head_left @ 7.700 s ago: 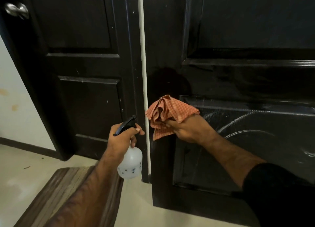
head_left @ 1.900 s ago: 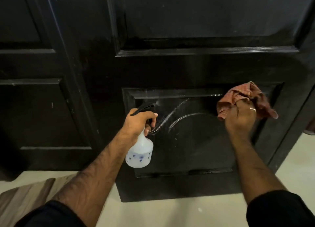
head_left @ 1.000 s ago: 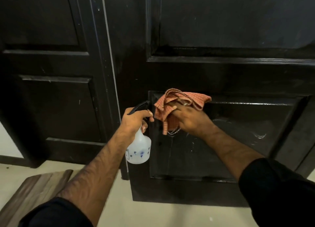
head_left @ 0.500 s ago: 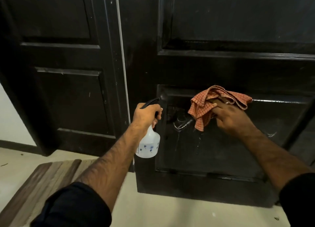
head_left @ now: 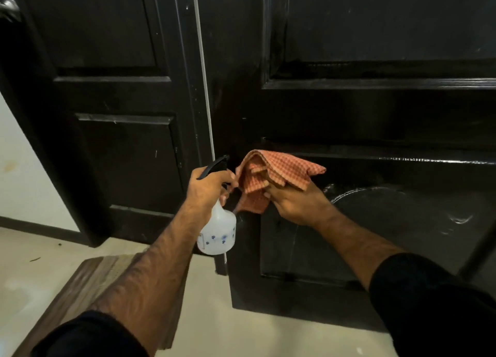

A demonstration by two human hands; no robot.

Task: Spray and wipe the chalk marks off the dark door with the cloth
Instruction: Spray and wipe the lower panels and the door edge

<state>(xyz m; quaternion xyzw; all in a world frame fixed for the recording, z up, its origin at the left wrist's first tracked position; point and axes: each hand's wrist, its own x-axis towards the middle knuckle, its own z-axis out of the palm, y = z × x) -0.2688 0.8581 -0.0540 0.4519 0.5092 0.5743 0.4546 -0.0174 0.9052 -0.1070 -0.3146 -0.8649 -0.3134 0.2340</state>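
the left hand (head_left: 208, 189) is gripping a white spray bottle (head_left: 218, 234) with small blue prints, no readable writing. the right hand (head_left: 294, 202) is holding the orange checked cloth (head_left: 271, 174) against the dark door (head_left: 349, 120)'s lower panel, chalk marks (head_left: 375, 195) curving just right. a wooden board (head_left: 88, 284) is lying on the pale floor (head_left: 241, 321) below.

A pale floor (head_left: 241, 316) carries a brown striped mat (head_left: 88, 284) lying beside the doors.
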